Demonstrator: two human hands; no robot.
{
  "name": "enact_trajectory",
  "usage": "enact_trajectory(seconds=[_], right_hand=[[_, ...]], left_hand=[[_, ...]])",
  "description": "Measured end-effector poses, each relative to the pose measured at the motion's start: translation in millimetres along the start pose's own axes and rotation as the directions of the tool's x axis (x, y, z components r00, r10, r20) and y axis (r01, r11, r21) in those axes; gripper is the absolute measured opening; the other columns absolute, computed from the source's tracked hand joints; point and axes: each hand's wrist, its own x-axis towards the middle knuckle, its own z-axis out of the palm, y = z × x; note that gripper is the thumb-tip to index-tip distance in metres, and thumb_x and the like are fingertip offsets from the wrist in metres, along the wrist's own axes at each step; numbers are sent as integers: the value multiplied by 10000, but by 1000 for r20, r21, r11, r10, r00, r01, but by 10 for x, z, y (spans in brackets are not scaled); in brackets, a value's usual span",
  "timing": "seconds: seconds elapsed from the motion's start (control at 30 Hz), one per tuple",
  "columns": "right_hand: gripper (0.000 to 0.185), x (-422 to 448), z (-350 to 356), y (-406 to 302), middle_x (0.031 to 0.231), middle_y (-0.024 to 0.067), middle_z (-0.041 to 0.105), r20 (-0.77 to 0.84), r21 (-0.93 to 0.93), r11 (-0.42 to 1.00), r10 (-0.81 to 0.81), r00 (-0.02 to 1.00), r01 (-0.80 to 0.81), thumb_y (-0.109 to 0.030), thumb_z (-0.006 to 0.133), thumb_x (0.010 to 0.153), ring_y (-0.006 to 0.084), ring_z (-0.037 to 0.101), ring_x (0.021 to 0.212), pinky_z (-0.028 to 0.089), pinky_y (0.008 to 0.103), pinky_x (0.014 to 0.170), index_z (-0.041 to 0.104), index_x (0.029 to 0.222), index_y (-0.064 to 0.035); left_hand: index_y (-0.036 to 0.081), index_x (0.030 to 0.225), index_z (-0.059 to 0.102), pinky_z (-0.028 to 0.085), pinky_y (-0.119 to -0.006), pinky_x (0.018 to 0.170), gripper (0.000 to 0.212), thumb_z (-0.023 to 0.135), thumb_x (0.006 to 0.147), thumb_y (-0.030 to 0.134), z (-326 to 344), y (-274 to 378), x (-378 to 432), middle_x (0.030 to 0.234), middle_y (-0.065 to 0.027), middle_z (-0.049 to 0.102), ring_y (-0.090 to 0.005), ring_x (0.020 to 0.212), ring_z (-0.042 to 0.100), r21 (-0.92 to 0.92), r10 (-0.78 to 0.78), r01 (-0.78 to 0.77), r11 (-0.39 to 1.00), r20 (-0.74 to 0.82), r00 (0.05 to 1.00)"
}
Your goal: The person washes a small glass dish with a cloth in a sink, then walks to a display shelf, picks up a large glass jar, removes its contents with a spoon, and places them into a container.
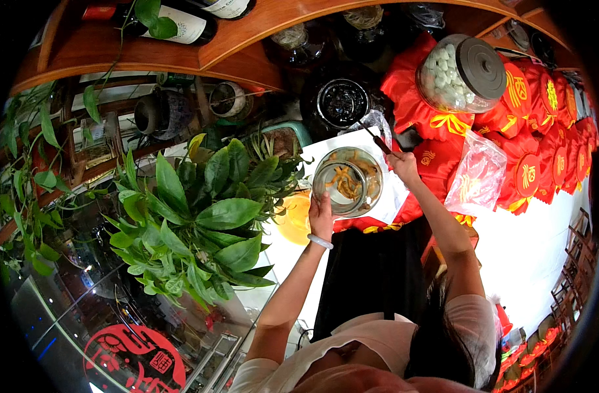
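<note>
A round glass jar (pixel 348 182) with tan, root-like pieces inside stands over white paper (pixel 319 147). My left hand (pixel 322 215), with a pale bangle at the wrist, rests against the jar's lower left side. In my right hand (pixel 403 166) is the dark handle of a thin utensil (pixel 381 144), whose shaft points up and left to the mouth of a dark jar (pixel 343 103) holding dark, shiny contents. The utensil's far tip is hard to make out. Beside my left hand, a container of amber liquid (pixel 294 218) is partly hidden by the glass jar.
Red cloth-covered jars (pixel 528 177) crowd the right, with a lidded glass jar of pale stones (pixel 442 73) and a clear plastic bag (pixel 477 172) on them. Leafy potted plants (pixel 220 206) fill the left. A wooden shelf (pixel 240 37) with wine bottles (pixel 181 24) spans the top.
</note>
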Motion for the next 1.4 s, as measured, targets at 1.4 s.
enact_trajectory(seconds=[1.4], right_hand=[[145, -474, -302, -250, 503, 191, 470, -17, -214, 940, -276, 961, 266, -111, 535, 706, 225, 487, 413, 363, 317, 408, 564, 752, 23]], left_hand=[[70, 1132, 322, 528, -354, 564, 390, 413, 824, 291, -17, 104, 54, 1077, -116, 420, -260, 852, 531, -10, -31, 32, 999, 81, 996]])
